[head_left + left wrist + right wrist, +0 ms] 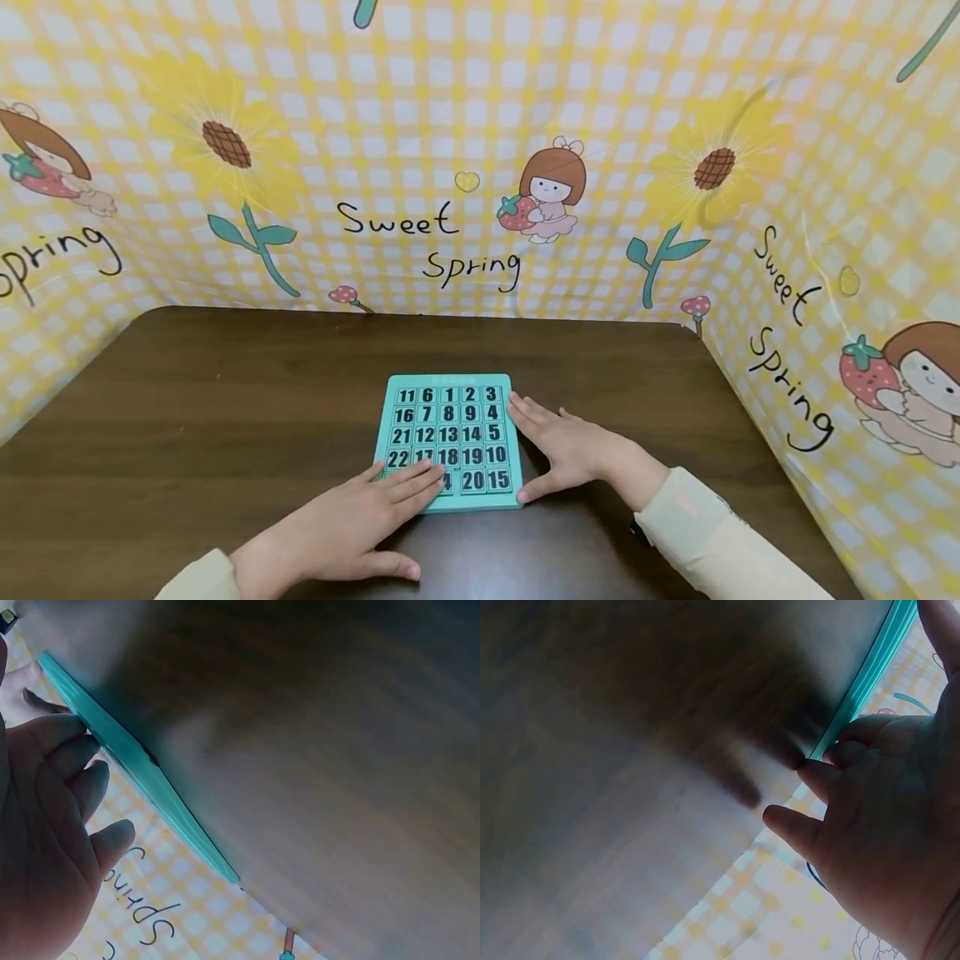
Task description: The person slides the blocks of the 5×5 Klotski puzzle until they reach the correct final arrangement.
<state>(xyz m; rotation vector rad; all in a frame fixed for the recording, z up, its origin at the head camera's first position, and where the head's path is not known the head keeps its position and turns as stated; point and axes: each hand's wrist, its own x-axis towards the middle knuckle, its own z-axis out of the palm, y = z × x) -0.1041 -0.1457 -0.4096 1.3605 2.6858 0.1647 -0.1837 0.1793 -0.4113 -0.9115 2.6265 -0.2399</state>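
A turquoise number slide puzzle (459,446) lies flat on the table, its square tiles bearing black numbers, with 11, 6, 1, 2, 3 along the top row. My left hand (352,517) reaches over its lower left corner, fingers outstretched on the tiles and covering part of the bottom row; the thumb points away from the board. Along the right edge rests my right hand (566,450), fingertips near the upper side and thumb by the lower right corner. In the left wrist view the puzzle's edge (142,769) shows beside the left fingers. The right wrist view has its rim (874,671) against the right fingers.
The dark brown wooden table (225,417) extends around the puzzle. A yellow checked cloth (420,125) printed with sunflowers, cartoon figures and lettering rises behind the table and along both sides.
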